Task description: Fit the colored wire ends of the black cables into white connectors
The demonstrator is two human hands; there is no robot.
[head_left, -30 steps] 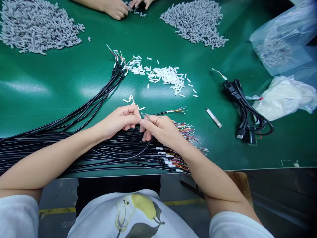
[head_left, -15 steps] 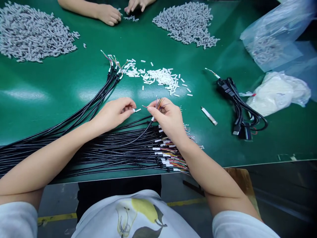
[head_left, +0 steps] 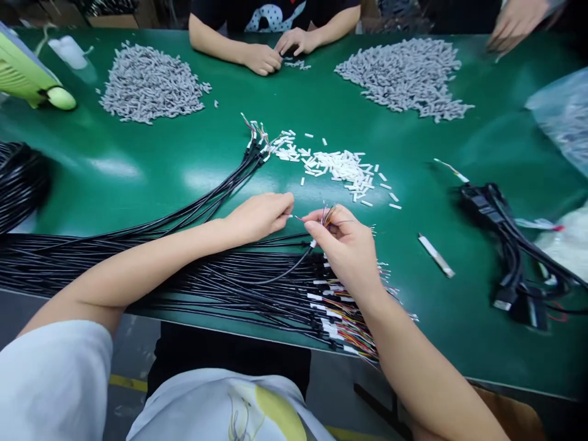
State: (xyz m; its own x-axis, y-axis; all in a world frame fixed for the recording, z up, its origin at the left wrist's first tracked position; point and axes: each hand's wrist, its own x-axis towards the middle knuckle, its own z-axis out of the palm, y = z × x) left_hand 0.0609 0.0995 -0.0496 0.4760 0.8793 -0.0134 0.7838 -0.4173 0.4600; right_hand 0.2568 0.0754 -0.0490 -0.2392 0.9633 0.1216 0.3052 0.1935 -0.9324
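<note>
My left hand (head_left: 261, 215) is closed in a pinch around a small white tube (head_left: 290, 215), of which only the tip shows. Facing it, my right hand (head_left: 349, 248) pinches the loose coloured wires (head_left: 327, 215) of a black cable (head_left: 287, 269). One thin reddish wire points from the right fingertips toward the tube; whether they touch I cannot tell. Beneath both forearms lies a wide bundle of black cables (head_left: 239, 300) with stripped coloured ends (head_left: 353, 327) at the right. A loose pile of white tubes (head_left: 342, 165) is just beyond my hands.
Several finished-looking cable ends (head_left: 257, 144) lie left of the white tubes. Two grey heaps of small parts (head_left: 151, 86) (head_left: 404, 76) sit farther back, with a co-worker's hands (head_left: 264, 59) between them. A cutter knife (head_left: 436, 256) and a coiled black cable (head_left: 500, 239) lie right. Another person's hand (head_left: 517, 24) is far right.
The view has swung left and up, so the table's far side shows. My left hand has brought the white tube closer to the wire tip in my right hand, its fingers now covering most of it.
</note>
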